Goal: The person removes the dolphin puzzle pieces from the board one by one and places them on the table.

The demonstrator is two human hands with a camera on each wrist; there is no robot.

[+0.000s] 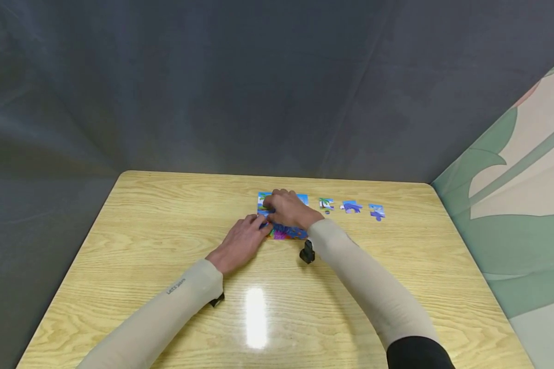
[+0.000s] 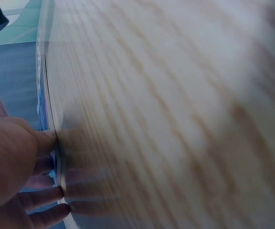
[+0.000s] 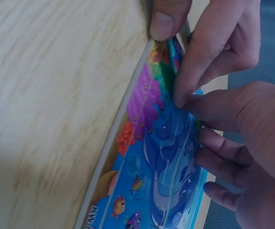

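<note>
A colourful sea-picture jigsaw puzzle (image 1: 290, 233) with dolphins, coral and fish lies on the table, partly hidden under both hands. My left hand (image 1: 241, 241) rests at its left end. In the right wrist view, the left thumb (image 3: 165, 21) touches the near corner and a left finger reaches onto the picture. My right hand (image 1: 290, 209) is bent over the puzzle's middle; its fingertips (image 3: 218, 193) touch the picture and its far side. No loose piece shows between the right fingers. Three loose puzzle pieces, a palm-tree one (image 1: 325, 204), a purple one (image 1: 351, 206) and another (image 1: 377, 211), lie to the right.
The wooden table (image 1: 175, 200) has its far edge just behind the puzzle. A dark cloth (image 1: 258, 92) hangs beyond it, and a flowered cloth (image 1: 517, 236) is at the right. A small black wrist device (image 1: 307, 252) sits under the right sleeve.
</note>
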